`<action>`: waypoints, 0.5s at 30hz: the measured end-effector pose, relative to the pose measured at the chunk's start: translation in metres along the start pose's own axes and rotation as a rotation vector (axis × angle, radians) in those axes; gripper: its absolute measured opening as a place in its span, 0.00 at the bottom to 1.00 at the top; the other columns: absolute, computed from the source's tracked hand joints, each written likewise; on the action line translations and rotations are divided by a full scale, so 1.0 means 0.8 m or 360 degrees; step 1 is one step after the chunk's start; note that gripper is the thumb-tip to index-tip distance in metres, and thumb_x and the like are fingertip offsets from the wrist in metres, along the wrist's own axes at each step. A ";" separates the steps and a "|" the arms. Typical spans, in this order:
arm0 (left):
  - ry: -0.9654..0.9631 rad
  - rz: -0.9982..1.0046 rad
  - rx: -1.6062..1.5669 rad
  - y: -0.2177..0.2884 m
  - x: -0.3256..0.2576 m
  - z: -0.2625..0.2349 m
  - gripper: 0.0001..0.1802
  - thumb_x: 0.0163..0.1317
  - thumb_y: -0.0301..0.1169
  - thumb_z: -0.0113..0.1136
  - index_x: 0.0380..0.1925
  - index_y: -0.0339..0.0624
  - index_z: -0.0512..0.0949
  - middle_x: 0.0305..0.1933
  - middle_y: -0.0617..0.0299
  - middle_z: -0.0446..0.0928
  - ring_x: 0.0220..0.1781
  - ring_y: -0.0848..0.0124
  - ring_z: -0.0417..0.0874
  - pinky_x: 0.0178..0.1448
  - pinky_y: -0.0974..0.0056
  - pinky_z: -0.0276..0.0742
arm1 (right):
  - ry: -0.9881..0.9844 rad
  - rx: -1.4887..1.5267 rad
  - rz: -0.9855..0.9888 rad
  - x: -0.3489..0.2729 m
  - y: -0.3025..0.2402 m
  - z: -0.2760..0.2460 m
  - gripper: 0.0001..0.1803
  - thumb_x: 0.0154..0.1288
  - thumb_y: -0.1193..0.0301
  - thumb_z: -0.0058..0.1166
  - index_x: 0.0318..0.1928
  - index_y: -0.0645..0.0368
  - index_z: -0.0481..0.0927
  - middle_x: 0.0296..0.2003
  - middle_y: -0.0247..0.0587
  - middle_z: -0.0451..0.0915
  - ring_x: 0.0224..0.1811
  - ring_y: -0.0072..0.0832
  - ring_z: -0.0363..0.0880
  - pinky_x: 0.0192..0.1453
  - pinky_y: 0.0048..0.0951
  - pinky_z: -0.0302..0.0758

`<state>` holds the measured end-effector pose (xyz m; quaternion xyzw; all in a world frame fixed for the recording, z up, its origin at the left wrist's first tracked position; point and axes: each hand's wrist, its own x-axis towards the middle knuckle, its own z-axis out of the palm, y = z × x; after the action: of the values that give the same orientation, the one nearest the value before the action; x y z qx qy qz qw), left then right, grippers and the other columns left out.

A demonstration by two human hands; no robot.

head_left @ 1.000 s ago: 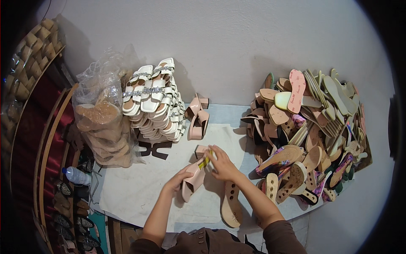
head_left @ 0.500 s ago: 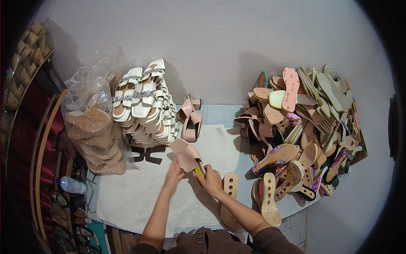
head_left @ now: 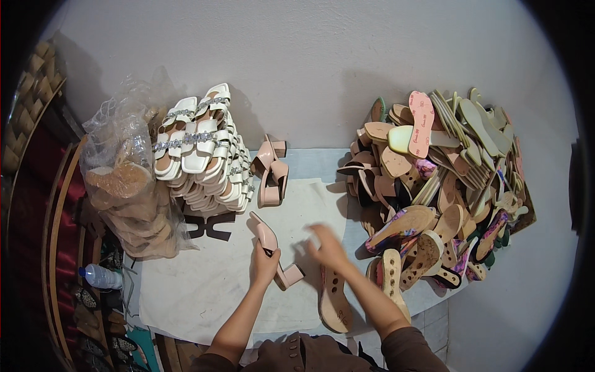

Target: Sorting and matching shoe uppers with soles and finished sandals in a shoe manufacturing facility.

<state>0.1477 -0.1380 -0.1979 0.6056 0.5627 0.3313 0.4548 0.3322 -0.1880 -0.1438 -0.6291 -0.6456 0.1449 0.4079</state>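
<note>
Pink sandal [head_left: 267, 235] is mid-table, toe toward 11 o'clock, heel toward 5, left hand [head_left: 266, 266] wrapped round its middle. Right hand [head_left: 326, 248] is out at 3, blurry, but looks empty with fingers spread. I'd guess it's light, stiff underneath, with a smooth upper that could scuff, so grip the sole's waist. Matching pink pair [head_left: 271, 173] at 12, white sandal stack [head_left: 199, 152] at 11; loose sole [head_left: 335, 305] at 4 crowds the right forearm [head_left: 370, 294].
</note>
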 end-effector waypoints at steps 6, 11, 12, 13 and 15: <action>-0.0162 0.0023 -0.0061 0.006 0.002 0.024 0.32 0.51 0.30 0.54 0.57 0.35 0.60 0.46 0.43 0.73 0.46 0.51 0.76 0.48 0.55 0.71 | 0.0580 -0.1107 -0.0038 0.098 0.047 -0.111 0.23 0.49 0.79 0.49 0.50 0.66 0.68 0.44 0.53 0.71 0.47 0.45 0.70 0.50 0.37 0.70; -0.0057 0.0127 -0.0011 0.010 0.001 0.029 0.32 0.51 0.29 0.54 0.57 0.34 0.58 0.49 0.42 0.71 0.51 0.51 0.74 0.53 0.56 0.70 | 0.0293 -0.1565 0.0061 0.115 0.074 -0.115 0.18 0.50 0.77 0.49 0.45 0.68 0.72 0.33 0.46 0.76 0.34 0.36 0.76 0.41 0.33 0.71; -0.0054 0.0125 -0.0008 0.010 0.001 0.027 0.32 0.51 0.29 0.54 0.57 0.34 0.58 0.49 0.42 0.71 0.51 0.51 0.74 0.53 0.56 0.70 | 0.0355 -0.1600 0.0025 0.114 0.072 -0.112 0.17 0.49 0.77 0.49 0.43 0.68 0.74 0.29 0.43 0.76 0.31 0.34 0.76 0.39 0.31 0.70; 0.0007 0.0138 0.0043 0.018 -0.003 0.024 0.32 0.52 0.30 0.53 0.57 0.34 0.58 0.52 0.42 0.68 0.54 0.50 0.71 0.55 0.56 0.69 | 0.0416 -0.1641 -0.0006 0.111 0.071 -0.111 0.16 0.48 0.77 0.49 0.41 0.67 0.75 0.25 0.40 0.76 0.28 0.32 0.75 0.36 0.30 0.69; 0.0061 0.0150 0.0092 0.031 -0.004 0.021 0.31 0.53 0.30 0.53 0.57 0.34 0.57 0.55 0.42 0.65 0.57 0.50 0.68 0.58 0.56 0.67 | 0.0462 -0.1635 -0.0034 0.104 0.079 -0.107 0.15 0.49 0.77 0.47 0.40 0.66 0.75 0.26 0.41 0.76 0.27 0.33 0.75 0.36 0.31 0.69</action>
<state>0.1722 -0.1430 -0.1812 0.6379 0.5516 0.3473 0.4102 0.4473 -0.1282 -0.1059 -0.7547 -0.5767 -0.2826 0.1340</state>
